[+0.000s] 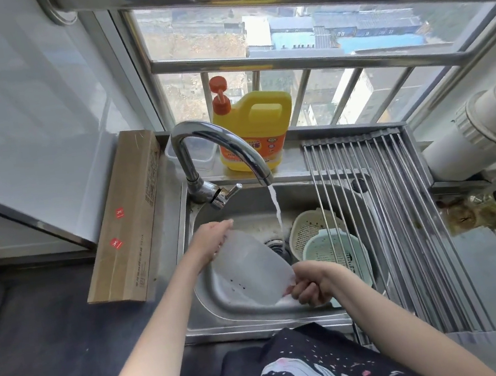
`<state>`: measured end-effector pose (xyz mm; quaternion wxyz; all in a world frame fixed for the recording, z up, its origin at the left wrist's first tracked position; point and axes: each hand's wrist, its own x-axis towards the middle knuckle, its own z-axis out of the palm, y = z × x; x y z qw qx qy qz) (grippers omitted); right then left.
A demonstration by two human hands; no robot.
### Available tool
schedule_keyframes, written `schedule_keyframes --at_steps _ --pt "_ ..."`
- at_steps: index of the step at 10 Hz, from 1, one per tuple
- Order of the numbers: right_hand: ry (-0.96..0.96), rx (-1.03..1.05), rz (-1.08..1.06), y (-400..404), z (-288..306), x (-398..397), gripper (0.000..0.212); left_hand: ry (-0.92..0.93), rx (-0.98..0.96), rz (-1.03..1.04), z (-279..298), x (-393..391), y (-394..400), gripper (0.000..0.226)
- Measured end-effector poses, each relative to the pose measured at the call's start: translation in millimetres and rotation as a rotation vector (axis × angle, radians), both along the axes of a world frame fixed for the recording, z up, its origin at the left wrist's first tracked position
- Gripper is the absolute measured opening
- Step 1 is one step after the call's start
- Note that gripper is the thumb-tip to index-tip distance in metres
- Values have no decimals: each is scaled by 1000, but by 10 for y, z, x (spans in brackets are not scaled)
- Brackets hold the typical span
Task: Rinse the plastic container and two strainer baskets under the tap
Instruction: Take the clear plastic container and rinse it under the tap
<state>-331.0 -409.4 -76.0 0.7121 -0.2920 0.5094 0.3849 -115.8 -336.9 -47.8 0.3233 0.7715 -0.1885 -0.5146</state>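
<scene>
- Right hand [309,284] nearest, fingers curled round near end of translucent white plastic container [248,267].
- Left hand [212,237] gripping far rim, thumb over edge.
- Held tilted above steel sink [320,190], long axis running far-left to near-right, clear of thin water stream from curved chrome tap [218,147].
- Beside it in basin: cream strainer basket [309,227], pale green strainer basket [328,248] overlapping, partly under steel roll-up rack [405,229].
- Behind tap: yellow detergent jug [254,129].

Bright daylight from the window [282,33]; wide-angle bending, edges soft.
</scene>
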Motion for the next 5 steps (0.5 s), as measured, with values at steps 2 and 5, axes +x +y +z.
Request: schedule_keyframes --at_steps 2,5 --pt "-226 388 -62 239 -105 141 20 -288 -2 -210 138 91 -241 26" --pt "-101 45 -578 247 -152 71 37 -353 -52 -274 116 83 -343 21"
